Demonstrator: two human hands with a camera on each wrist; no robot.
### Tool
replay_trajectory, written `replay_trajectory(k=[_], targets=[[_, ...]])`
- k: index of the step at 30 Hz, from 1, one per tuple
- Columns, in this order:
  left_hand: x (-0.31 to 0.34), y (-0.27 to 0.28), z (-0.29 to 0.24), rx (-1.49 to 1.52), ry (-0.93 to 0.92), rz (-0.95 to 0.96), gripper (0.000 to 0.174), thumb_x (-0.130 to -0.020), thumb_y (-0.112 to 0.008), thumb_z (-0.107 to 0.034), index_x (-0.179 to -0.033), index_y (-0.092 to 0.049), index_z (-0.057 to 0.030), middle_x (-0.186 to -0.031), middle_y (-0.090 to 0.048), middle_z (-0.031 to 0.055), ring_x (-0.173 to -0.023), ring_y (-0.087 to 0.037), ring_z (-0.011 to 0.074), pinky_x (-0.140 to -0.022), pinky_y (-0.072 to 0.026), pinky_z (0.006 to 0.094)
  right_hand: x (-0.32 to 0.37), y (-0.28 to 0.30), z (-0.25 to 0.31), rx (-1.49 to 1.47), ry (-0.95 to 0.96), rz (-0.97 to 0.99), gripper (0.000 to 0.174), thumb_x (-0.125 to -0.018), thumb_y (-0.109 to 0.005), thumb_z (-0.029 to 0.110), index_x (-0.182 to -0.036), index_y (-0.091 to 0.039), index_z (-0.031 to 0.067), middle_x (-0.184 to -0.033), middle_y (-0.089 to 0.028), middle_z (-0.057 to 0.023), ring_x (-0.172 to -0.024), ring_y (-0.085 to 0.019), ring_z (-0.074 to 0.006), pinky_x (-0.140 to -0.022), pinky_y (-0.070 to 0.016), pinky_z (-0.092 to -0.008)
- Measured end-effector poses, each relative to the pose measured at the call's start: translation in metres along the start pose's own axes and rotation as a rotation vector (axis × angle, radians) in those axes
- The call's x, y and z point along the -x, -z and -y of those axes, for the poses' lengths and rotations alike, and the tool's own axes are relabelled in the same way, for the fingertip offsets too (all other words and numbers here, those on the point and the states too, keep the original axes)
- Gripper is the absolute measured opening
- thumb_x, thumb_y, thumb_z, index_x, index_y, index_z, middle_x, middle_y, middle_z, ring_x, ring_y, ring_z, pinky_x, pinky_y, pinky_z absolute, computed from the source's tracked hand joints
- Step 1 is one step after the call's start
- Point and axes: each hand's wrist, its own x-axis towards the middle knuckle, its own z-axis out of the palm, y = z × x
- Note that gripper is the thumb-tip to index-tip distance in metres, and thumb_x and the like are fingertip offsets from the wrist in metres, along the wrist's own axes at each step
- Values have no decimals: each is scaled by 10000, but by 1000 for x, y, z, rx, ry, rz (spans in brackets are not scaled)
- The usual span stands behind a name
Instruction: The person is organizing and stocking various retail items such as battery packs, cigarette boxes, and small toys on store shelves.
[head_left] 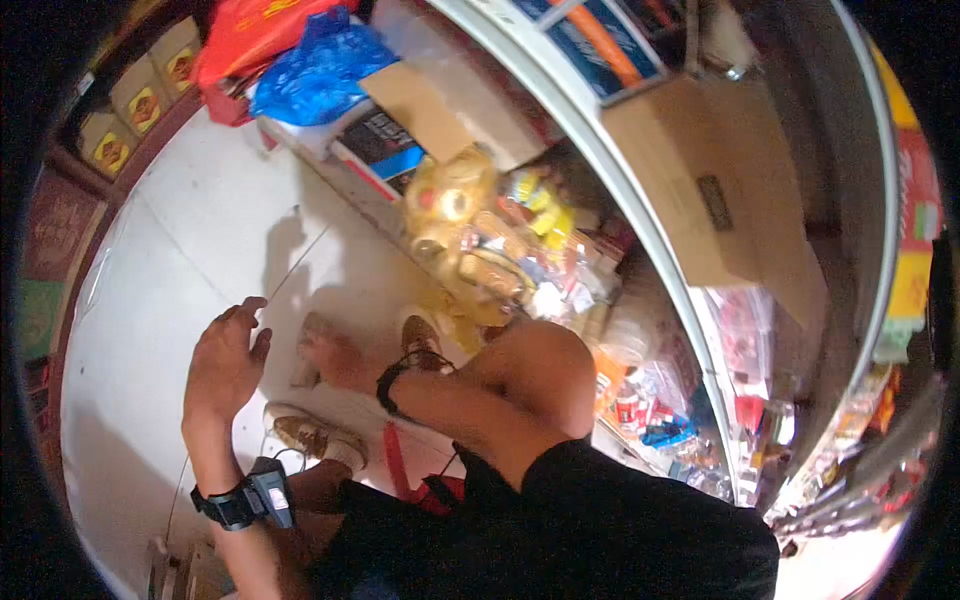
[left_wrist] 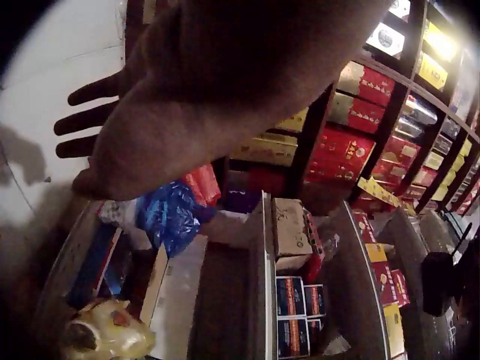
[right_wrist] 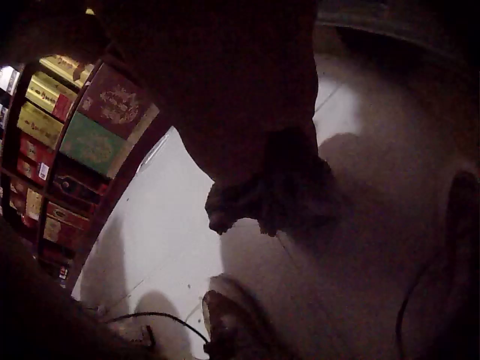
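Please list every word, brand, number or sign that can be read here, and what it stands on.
No text is clear enough to quote.
Black-and-blue box: pale characters, too blurred.
Blue-and-orange box: white lettering, too blurred.
Red boxes: gold characters, too small and blurred.
Green box: faint gold print, too blurred.

Pale tiled floor (head_left: 160, 250), dark seams; at left, dark wooden shelving (left_wrist: 379, 124), boxed goods; at right, metal-edged shelves (head_left: 640, 180); uneven light.

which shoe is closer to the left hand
The left shoe, lower in the head view; the right shoe is farther off, beyond the right hand.
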Motion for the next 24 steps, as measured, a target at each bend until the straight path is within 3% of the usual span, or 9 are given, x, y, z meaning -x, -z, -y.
replay_trajectory(k=[2,5,8,11,15,17,19,23,24], targets=[[3,-10,-8,40,-35,-15,351,-880,-605,-100,-1226,-590,-47,-1032,-670,201,-995,-643,349,-892,-507,444,6,-94,-32,155,47,-63,266,-818,-540,91,-1070,-609,38,-1080,-592,-229,-1070,-561,-393,-976,-422,-512],[6,-21,-5,62,-92,3,326,-870,-606,-84,-1195,-606,-46,-1028,-668,201,-996,-635,367,-887,-508,449,47,52,63,-86,-73,168,286,-780,-584,79,-1061,-615,33,-1061,-603,-196,-1051,-562,-377,-961,-427,-496],[11,-19,-7,27,-138,10,318,-858,-607,-53,-1175,-612,-45,-986,-674,200,-968,-640,375,-865,-516,448,68,-13,24,-231,136,-134,230,-772,-614,125,-975,-639,19,-953,-633,-179,-965,-587,-382,-895,-461,-492],[14,-13,-18,34,-188,-124,245,-845,-616,-18,-1088,-645,-35,-782,-657,204,-787,-652,379,-741,-521,451,68,46,38,-56,34,-22,241,-821,-615,226,-742,-624,-1,-813,-646,-248,-814,-634,-446,-743,-489,-555],[19,5,-56,145,-118,-243,143,-820,-628,8,-949,-660,-44,-588,-565,161,-552,-559,340,-587,-451,428,86,174,69,80,-47,-166,227,-808,-638,235,-748,-621,16,-781,-626,-254,-795,-622,-454,-744,-488,-551],[19,8,-71,172,-150,-302,209,-800,-630,31,-993,-649,-48,-592,-563,150,-560,-568,329,-596,-457,427,93,221,70,91,-84,-360,95,-741,-591,89,-765,-628,5,-736,-620,-236,-749,-622,-434,-687,-500,-526],[11,-5,-63,206,-277,-433,356,-707,-612,111,-1031,-638,-34,-837,-614,171,-750,-617,325,-700,-494,424,96,258,51,-143,-7,-465,73,-658,-572,13,-719,-540,38,-696,-555,-221,-683,-549,-426,-619,-409,-533],[1,-13,-51,41,-366,-311,488,-638,-528,186,-1033,-664,-66,-1012,-619,168,-983,-591,353,-859,-488,438,100,325,51,34,-68,-451,120,-696,-595,38,-812,-616,60,-858,-616,-194,-842,-606,-391,-702,-474,-466],[4,-12,-51,43,-349,-295,488,-637,-533,190,-1031,-672,-64,-1051,-619,166,-1058,-555,368,-920,-475,425,102,338,56,39,98,-505,186,-713,-606,42,-897,-629,55,-888,-628,-178,-871,-616,-364,-749,-489,-439]])
